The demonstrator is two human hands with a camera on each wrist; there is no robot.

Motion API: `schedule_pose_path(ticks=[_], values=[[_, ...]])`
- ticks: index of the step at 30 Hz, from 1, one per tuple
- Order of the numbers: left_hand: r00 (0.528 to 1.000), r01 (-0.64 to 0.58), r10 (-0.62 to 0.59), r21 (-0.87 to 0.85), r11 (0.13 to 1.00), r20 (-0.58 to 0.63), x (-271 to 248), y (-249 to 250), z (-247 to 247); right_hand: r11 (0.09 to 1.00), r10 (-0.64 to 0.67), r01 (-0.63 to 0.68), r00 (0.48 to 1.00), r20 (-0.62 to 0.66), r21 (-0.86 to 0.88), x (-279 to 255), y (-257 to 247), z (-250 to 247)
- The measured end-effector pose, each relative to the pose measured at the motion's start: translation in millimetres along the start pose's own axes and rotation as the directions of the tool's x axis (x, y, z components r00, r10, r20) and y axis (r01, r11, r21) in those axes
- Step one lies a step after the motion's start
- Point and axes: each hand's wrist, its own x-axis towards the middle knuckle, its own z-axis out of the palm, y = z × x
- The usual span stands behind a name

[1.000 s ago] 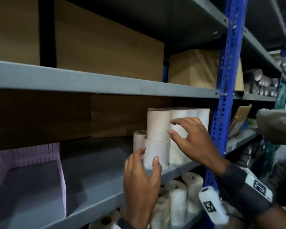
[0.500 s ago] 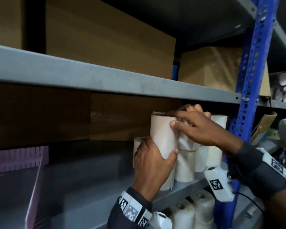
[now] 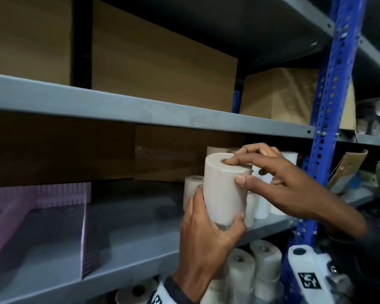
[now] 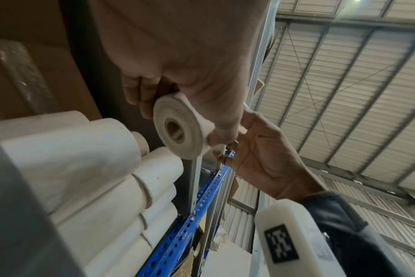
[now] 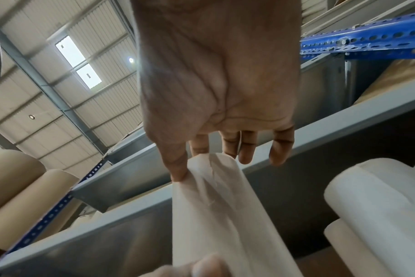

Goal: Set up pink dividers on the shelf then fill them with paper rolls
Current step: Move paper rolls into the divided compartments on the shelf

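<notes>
Both hands are gripping one paper roll (image 3: 225, 187): left hand (image 3: 206, 238) wrapping its base, right hand (image 3: 279, 185) pinching its top. The pink dividers (image 3: 83, 229) are sitting well left of the hands, so I'm guessing it could clip neighbouring rolls (image 3: 261, 205) and topple them.

Between my pink dividers (image 3: 83, 224) at the left and the stacked paper rolls (image 3: 192, 189) at the right, the grey shelf (image 3: 136, 229) lies bare, room for my hands. The upper shelf (image 3: 140, 110) caps it, the blue upright (image 3: 325, 132) bounds the right
</notes>
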Motion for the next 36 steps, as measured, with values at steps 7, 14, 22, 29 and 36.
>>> schedule_pose_path(ticks=[7, 14, 22, 29, 36], values=[[1.000, 0.017, -0.016, 0.009, 1.000, -0.024, -92, 32, -67, 0.999, -0.041, 0.034, 0.979, 0.200, 0.042, -50, -59, 6], [0.992, 0.104, -0.094, 0.121, 0.987, -0.085, -176, 61, -156, 0.980, -0.194, 0.156, 0.902, 0.386, 0.128, -72, -129, 43], [0.969, 0.123, -0.072, 0.212, 0.969, -0.235, -233, 97, -273, 0.915, -0.394, 0.298, 0.805, 0.444, 0.272, -63, -242, 94], [0.962, 0.093, -0.019, 0.260, 0.961, -0.272, -263, 118, -393, 0.850, -0.498, 0.339, 0.766, 0.406, 0.404, -56, -357, 143], [0.973, 0.101, -0.021, 0.346, 0.933, -0.228, -303, 120, -539, 0.768, -0.535, 0.303, 0.789, 0.304, 0.565, -58, -473, 227]])
